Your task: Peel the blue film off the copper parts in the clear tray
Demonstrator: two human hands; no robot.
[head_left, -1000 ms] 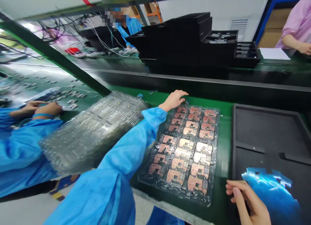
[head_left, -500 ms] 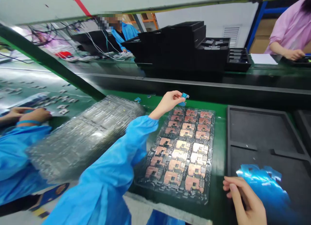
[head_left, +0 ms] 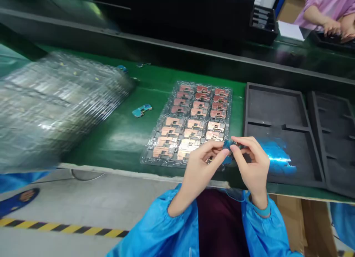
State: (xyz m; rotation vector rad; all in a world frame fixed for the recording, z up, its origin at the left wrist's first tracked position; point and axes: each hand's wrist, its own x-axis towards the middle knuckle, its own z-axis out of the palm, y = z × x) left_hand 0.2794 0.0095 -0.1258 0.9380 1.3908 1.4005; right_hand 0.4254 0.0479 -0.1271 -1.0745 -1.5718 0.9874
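Note:
My left hand and my right hand meet over the near right corner of a clear plastic tray. Between their fingertips they pinch a small blue circuit board, partly covered by the fingers. Rows of copper-coloured boards fill the tray's pockets. To the left of the tray, another blue board lies on the green bench. Right of my right hand, shiny blue film pieces rest in a black foam tray.
A tall stack of clear plastic trays stands on the left, blurred. Two small parts lie at the back of the bench. A second black tray sits at the right. Across the divider, a person in a pink sleeve works.
The left hand has come from the tray's far edge towards me, bringing the blue board. My right hand has moved left and now grips it too. The view has tilted down.

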